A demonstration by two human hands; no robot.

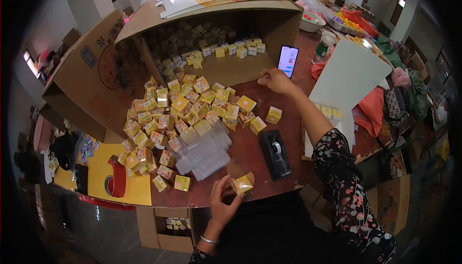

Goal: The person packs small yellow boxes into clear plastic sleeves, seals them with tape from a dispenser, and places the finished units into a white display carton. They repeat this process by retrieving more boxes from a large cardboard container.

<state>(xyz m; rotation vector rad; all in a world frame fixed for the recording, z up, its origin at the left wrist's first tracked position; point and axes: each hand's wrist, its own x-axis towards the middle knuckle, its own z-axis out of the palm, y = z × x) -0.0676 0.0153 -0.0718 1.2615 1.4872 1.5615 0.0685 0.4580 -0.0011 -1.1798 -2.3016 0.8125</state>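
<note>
Left hand, thumb and fingers curved at one yellow box, pinch or touch unclear, a nudge risking its fall off the near table edge; right hand, fingers gathered beside phone, hold indeterminable.

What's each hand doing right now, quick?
Left hand: fingers curved at a small yellow box; grip can't be told.
Right hand: fingers curled in beside the phone, no item visible in them.

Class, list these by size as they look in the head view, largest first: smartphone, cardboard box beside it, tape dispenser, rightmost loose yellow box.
1. Cardboard box
2. Tape dispenser
3. Smartphone
4. Rightmost loose yellow box
</note>
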